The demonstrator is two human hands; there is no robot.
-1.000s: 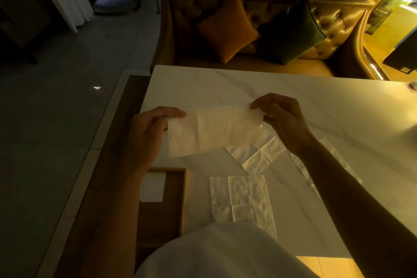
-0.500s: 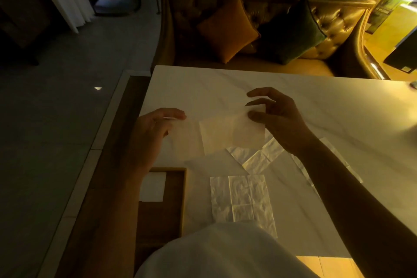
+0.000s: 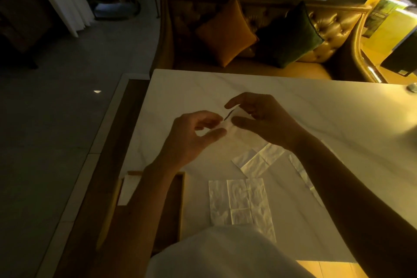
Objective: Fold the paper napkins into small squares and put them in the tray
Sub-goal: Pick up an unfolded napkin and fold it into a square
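Both hands, left point(image 3: 191, 135) and right point(image 3: 264, 117), pinch a half-folded napkin point(image 3: 234, 135) above the table point(image 3: 338, 108); one square point(image 3: 128, 189) in the tray point(image 3: 181, 198), three sheets unfolded.

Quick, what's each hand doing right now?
Left hand: pinching the napkin at its upper edge.
Right hand: pinching the same napkin.

A single head-worn wide-angle camera looks forward and down, close over the near left corner of a white tabletop point(image 3: 293, 101). A sofa point(image 3: 327, 29) lies beyond its far edge.
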